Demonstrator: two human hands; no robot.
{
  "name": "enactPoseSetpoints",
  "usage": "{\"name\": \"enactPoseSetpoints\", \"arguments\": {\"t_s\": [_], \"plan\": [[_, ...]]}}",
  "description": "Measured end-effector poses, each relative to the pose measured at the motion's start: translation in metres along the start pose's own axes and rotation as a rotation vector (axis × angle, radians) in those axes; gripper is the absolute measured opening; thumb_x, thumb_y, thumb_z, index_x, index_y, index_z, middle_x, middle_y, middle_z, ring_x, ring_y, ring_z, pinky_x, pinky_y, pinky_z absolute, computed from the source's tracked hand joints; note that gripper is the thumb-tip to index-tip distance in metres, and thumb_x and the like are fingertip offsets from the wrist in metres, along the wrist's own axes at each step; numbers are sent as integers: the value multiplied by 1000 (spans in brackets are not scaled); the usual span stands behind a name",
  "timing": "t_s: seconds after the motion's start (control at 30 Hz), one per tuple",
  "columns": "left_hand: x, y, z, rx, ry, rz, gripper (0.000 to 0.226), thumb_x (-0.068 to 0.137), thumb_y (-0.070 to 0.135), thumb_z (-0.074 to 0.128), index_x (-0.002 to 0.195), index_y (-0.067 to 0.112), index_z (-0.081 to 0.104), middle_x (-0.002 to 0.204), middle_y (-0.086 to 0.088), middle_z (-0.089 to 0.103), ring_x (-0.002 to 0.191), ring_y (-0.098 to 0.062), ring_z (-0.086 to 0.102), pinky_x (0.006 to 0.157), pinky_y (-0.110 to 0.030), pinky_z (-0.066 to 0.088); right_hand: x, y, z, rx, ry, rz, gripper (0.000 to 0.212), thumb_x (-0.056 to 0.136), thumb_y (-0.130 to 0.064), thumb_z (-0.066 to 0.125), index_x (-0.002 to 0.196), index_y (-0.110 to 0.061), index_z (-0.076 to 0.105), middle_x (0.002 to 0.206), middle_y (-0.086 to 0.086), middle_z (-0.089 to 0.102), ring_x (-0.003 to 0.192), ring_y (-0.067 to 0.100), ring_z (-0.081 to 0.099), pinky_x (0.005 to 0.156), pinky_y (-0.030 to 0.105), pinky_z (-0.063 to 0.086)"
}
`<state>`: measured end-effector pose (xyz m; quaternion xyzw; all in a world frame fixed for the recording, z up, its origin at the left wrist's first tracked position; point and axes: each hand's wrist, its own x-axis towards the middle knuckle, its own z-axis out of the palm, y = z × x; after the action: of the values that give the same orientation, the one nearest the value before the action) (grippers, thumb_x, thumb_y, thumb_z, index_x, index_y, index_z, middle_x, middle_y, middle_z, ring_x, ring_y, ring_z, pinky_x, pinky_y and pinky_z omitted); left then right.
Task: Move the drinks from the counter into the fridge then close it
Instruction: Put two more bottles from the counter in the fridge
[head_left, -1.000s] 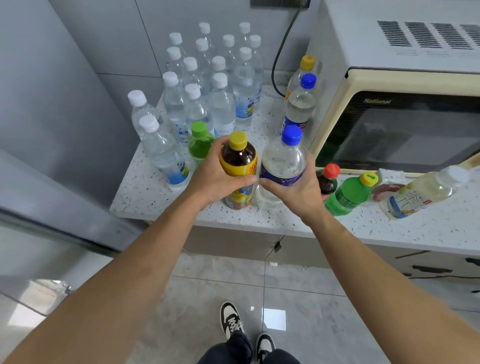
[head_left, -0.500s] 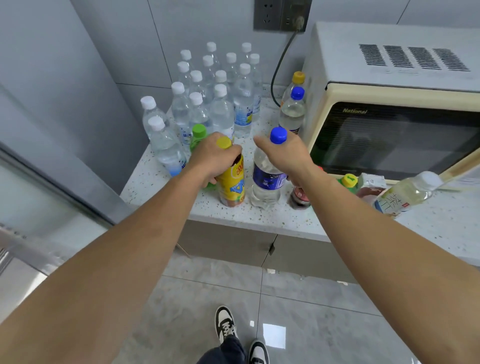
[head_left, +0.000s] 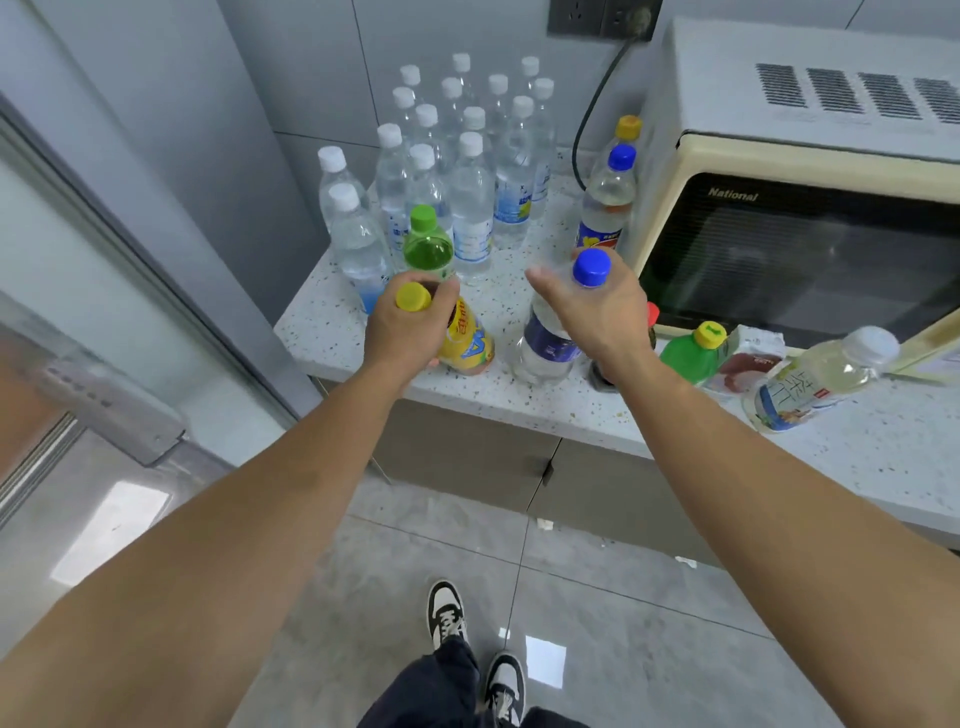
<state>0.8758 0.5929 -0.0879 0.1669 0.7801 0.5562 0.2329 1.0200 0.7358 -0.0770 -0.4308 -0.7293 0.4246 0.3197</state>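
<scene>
The left hand (head_left: 408, 332) is wrapped around the neck of a yellow-capped bottle (head_left: 464, 335) with a yellow label, and the bottle leans to the right. The right hand (head_left: 597, 312) holds a blue-capped bottle (head_left: 550, 343) by its top, with fingers curled just under the blue cap. Both bottles are at the front edge of the counter (head_left: 519, 400), close to each other but not touching (it is hard to tell if they sit on the counter or are lifted a little). Just behind the left hand stands a green bottle (head_left: 428, 249). Behind that is a big bunch of clear water bottles (head_left: 470, 208) with white caps, near the wall. Another bottle with a blue cap (head_left: 610, 200) stands beside the microwave (head_left: 800, 244). To the right of the right hand, in front of the microwave, a small green bottle with a yellow cap (head_left: 691, 351) leans, and a pale tea bottle (head_left: 815, 382) lies on its side. The fridge door (head_left: 78, 322) is at the left. Two shoes (head_left: 475, 649) stand on the gray floor below.
</scene>
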Motion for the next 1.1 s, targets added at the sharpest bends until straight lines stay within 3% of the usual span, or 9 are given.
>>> {"name": "enactPoseSetpoints", "arguments": {"t_s": [0.1, 0.23, 0.33, 0.43, 0.5, 0.6, 0.9, 1.0, 1.1], "plan": [[-1, 2, -3, 48, -50, 43, 49, 59, 66, 79, 97, 40, 62, 95, 17, 69, 91, -7, 69, 64, -38, 63, -8, 9, -1, 67, -10, -100, 54, 59, -56, 86, 96, -36, 51, 88, -19, 61, 81, -13, 56, 69, 4, 43], [1, -5, -1, 119, -36, 164, 70, 51, 60, 87, 109, 42, 54, 102, 21, 64, 93, 6, 62, 77, -21, 52, -9, 27, 7, 126, -53, -181, 79, 60, -47, 90, 123, -25, 49, 113, -20, 55, 105, 0, 54, 93, 16, 45], [7, -17, 5, 93, 17, 229, 75, 52, 53, 88, 114, 39, 50, 107, 17, 61, 96, 1, 62, 83, -25, 54, -8, 38, 18, 108, -73, -200, 95, 58, -48, 90, 136, -26, 40, 130, -21, 47, 121, -1, 46, 100, 8, 36], [21, -23, 16, 46, 60, 232, 72, 52, 49, 88, 111, 36, 49, 106, 17, 63, 94, 4, 62, 83, -27, 56, 4, 48, 27, 158, -26, -146, 97, 58, -40, 91, 138, -28, 37, 136, -13, 47, 124, 5, 50, 106, 25, 44], [33, -23, 24, 13, 48, 220, 75, 53, 46, 89, 116, 37, 47, 111, 17, 62, 99, 4, 62, 83, -26, 56, 12, 52, 33, 197, -17, -101, 94, 58, -36, 92, 134, -30, 37, 129, -15, 53, 119, 3, 55, 102, 30, 50], [44, -24, 34, -8, 37, 207, 77, 53, 46, 88, 117, 43, 44, 111, 21, 60, 101, 6, 61, 80, -21, 54, 12, 59, 41, 224, 4, -79, 89, 59, -32, 93, 130, -30, 39, 115, -26, 56, 107, -9, 58, 91, 15, 51], [15, -33, 31, -69, -10, 102, 74, 44, 46, 87, 112, 39, 58, 103, 18, 69, 94, 5, 65, 78, -21, 55, -20, 61, 30, 255, -3, -71, 74, 59, -28, 90, 112, -42, 42, 103, -28, 60, 97, -5, 62, 81, 14, 50], [-10, -46, 9, -300, 102, -5, 70, 46, 38, 87, 111, 26, 65, 98, 7, 75, 89, -10, 72, 79, -34, 60, -39, 64, 25, 271, -30, -69, 77, 59, -24, 91, 121, -29, 46, 108, -20, 61, 101, 3, 63, 87, 23, 53], [-40, -62, -23, -521, 113, -81, 59, 47, 30, 86, 102, 19, 69, 91, -4, 75, 83, -25, 73, 76, -43, 59, -65, 59, 29, 283, -103, -67, 78, 57, -25, 90, 122, -23, 49, 101, -28, 61, 93, -2, 64, 79, 14, 51]]}}
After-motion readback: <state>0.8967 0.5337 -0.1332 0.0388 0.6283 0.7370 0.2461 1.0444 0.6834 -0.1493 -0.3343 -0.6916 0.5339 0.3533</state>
